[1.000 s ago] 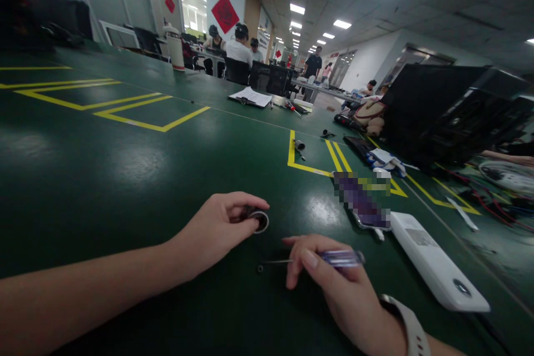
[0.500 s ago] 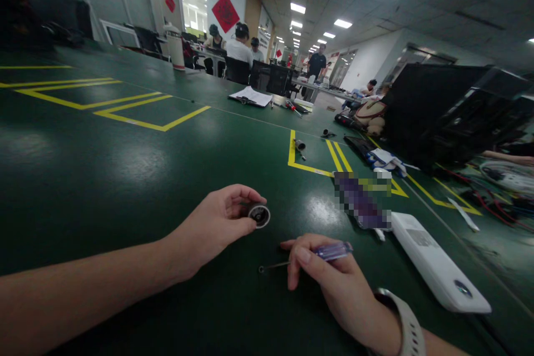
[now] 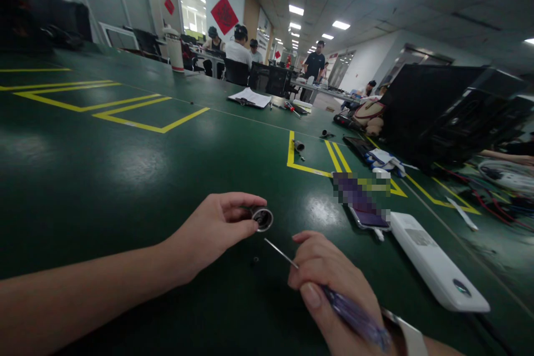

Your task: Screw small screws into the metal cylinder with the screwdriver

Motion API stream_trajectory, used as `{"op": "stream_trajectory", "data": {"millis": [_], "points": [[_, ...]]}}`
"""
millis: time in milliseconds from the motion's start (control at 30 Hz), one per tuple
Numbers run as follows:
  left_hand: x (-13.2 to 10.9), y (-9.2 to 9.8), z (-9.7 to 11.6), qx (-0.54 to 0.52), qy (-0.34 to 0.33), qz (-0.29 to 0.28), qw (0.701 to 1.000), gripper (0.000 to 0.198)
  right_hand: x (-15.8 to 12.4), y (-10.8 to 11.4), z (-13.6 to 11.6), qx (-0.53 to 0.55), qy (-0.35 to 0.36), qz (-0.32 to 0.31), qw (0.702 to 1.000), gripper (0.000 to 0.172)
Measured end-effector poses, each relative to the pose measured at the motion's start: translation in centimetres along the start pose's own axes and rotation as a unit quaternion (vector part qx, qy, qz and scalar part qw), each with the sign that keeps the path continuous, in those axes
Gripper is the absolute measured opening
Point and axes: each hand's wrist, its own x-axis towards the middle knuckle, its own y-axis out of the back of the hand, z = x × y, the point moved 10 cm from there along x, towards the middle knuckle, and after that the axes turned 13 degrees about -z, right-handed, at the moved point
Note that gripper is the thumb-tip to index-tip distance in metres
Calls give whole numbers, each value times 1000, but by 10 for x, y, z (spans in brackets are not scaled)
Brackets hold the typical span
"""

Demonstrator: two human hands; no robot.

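Observation:
My left hand (image 3: 221,228) pinches a small round metal part (image 3: 262,219) between thumb and fingers, its hollow open end facing right and toward me. In my right hand (image 3: 329,278) is a screwdriver (image 3: 354,317) with a see-through purple handle and a thin metal shaft. The shaft points up and left; its tip is just below the metal part's rim, apparently apart from it. A tiny dark ring-like piece (image 3: 256,260) lies on the green table below the left hand's fingertips.
To the right lie a phone (image 3: 367,214) and a white power bank (image 3: 438,261). Beyond, another metal part (image 3: 298,145) sits inside yellow tape lines (image 3: 308,170). Farther off are a clipboard with paper (image 3: 250,97), a white bottle (image 3: 174,50) and a black case (image 3: 442,111).
The screwdriver has swung from pointing left to pointing up and left, its tip now nearer the metal part. The tiny ring, earlier at the tip, lies apart on the table.

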Motion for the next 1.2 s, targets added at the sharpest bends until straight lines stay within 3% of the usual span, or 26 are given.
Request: {"op": "stream_trajectory", "data": {"millis": [200,433,667,833,967,1200], "points": [[-1,-4,1,6,-1,-10,1000,34,-2,0,-1,3,4,14,1000,22],[-1,-2,1,8,5,-5,1000,34,-2,-22,40,145,-150,-72,975,27],[-1,-3,2,5,8,0,1000,34,-3,-26,44,128,-171,-85,973,25],[-2,-2,1,9,12,2,1000,35,0,-22,18,0,-80,-86,993,20],[-1,-3,5,15,4,4,1000,31,1,-30,1,-104,-7,-102,989,11],[-1,-4,10,16,-44,-3,999,21,-4,-14,-13,-121,66,-27,990,9]]}}
